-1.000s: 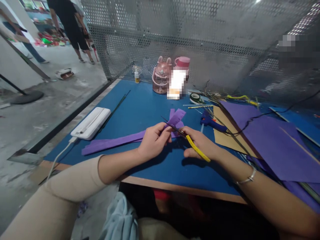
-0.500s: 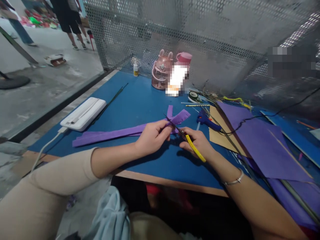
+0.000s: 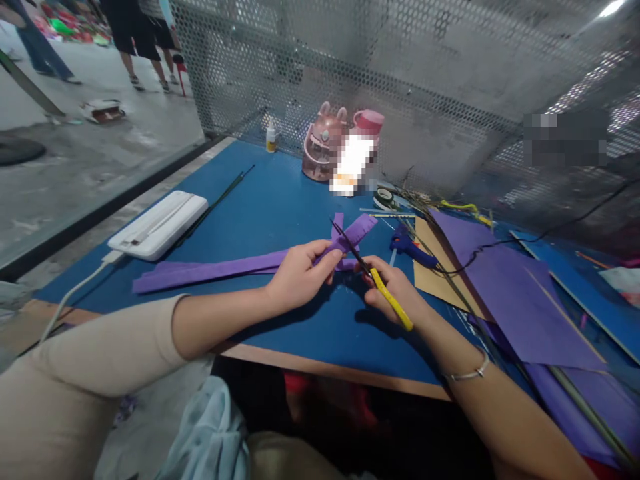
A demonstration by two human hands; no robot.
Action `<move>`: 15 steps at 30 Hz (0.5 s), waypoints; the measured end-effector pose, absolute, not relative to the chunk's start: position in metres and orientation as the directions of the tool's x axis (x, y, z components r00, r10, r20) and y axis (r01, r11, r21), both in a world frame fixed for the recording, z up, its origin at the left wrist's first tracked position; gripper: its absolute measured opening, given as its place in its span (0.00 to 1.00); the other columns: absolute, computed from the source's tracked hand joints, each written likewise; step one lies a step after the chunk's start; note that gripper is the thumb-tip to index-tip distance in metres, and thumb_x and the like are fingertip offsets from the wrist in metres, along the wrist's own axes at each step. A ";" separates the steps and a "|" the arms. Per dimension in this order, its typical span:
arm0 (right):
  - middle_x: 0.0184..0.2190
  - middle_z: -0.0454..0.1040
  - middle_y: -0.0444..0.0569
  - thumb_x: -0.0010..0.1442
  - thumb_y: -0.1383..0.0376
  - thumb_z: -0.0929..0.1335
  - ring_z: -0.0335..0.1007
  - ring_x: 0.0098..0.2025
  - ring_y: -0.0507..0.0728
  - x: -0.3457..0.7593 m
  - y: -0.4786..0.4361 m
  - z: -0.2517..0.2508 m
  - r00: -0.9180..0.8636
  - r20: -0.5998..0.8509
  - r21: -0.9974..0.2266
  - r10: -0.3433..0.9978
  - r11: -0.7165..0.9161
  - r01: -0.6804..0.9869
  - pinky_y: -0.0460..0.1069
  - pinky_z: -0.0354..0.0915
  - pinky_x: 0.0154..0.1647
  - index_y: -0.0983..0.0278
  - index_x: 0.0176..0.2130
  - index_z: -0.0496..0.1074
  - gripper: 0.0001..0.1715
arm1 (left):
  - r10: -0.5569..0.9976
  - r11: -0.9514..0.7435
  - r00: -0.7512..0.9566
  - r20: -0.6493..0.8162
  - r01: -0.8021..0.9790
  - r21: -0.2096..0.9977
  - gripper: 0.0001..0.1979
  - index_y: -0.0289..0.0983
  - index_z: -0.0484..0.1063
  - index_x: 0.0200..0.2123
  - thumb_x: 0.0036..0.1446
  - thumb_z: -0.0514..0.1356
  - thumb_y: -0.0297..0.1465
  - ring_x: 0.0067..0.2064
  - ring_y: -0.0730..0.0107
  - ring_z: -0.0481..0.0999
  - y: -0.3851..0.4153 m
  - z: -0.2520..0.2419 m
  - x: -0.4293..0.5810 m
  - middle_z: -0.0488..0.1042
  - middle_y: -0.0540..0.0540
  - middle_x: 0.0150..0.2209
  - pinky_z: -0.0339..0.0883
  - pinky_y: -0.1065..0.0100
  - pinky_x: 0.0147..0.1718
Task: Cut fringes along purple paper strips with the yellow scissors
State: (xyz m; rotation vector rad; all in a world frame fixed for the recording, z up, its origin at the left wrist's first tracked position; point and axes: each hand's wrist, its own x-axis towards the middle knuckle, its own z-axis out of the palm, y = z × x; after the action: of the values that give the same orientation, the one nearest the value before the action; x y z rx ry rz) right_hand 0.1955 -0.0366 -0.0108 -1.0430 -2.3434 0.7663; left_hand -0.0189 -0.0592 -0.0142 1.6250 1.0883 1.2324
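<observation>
My left hand (image 3: 305, 272) is closed, pinching a purple strip (image 3: 361, 228) between thumb and fingers. The strip's free end sticks out to the upper right and shows small marks or cuts along its edge. My right hand (image 3: 393, 290) grips yellow-handled scissors (image 3: 387, 299). Their dark blades cross the strip just beyond my left fingertips; whether they bite into it I cannot tell. More long purple strips (image 3: 200, 272) lie on the blue table to the left, running under my left hand. A short purple piece stands up behind the blades.
A white power bank (image 3: 157, 225) with a cable lies at left. Drink bottles (image 3: 325, 143) and a small glue bottle (image 3: 271, 139) stand at the back. At right are a blue glue gun (image 3: 413, 248), green tape (image 3: 384, 197) and purple sheets (image 3: 520, 293). People stand beyond.
The scissors' blades have shifted slightly and look more closed together at the strip. The head view has moved a little; both hands keep their holds.
</observation>
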 end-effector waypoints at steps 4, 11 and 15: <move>0.38 0.68 0.51 0.46 0.29 0.60 0.63 0.36 0.57 0.192 -0.041 -0.008 -0.674 0.176 -0.703 0.717 0.571 0.424 0.50 0.62 0.36 0.64 0.52 0.63 0.51 | 0.945 -0.320 0.125 0.303 0.153 0.935 0.15 0.34 0.71 0.31 0.64 0.53 0.38 0.21 0.79 0.63 -0.061 -0.014 -0.019 0.66 0.54 0.19 0.57 0.75 0.23; 0.38 0.70 0.51 0.48 0.30 0.60 0.65 0.37 0.58 0.189 -0.041 -0.006 -0.672 0.222 -0.695 0.706 0.598 0.398 0.51 0.63 0.39 0.64 0.49 0.67 0.48 | 0.911 -0.403 0.162 0.379 0.165 0.900 0.13 0.34 0.73 0.32 0.63 0.53 0.34 0.22 0.79 0.63 -0.064 -0.010 -0.019 0.66 0.54 0.20 0.57 0.75 0.24; 0.33 0.70 0.48 0.50 0.32 0.61 0.63 0.32 0.55 0.190 -0.041 -0.007 -0.647 0.238 -0.692 0.725 0.593 0.410 0.49 0.61 0.34 0.65 0.47 0.69 0.44 | 0.903 -0.424 0.170 0.395 0.191 0.886 0.13 0.34 0.74 0.32 0.63 0.53 0.33 0.23 0.78 0.63 -0.064 -0.008 -0.019 0.65 0.53 0.19 0.58 0.74 0.26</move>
State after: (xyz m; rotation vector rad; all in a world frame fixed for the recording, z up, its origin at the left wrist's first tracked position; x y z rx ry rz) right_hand 0.1902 -0.0411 -0.0075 -0.9004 -2.3179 0.8275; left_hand -0.0195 -0.0644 -0.0085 1.7519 1.0426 1.2990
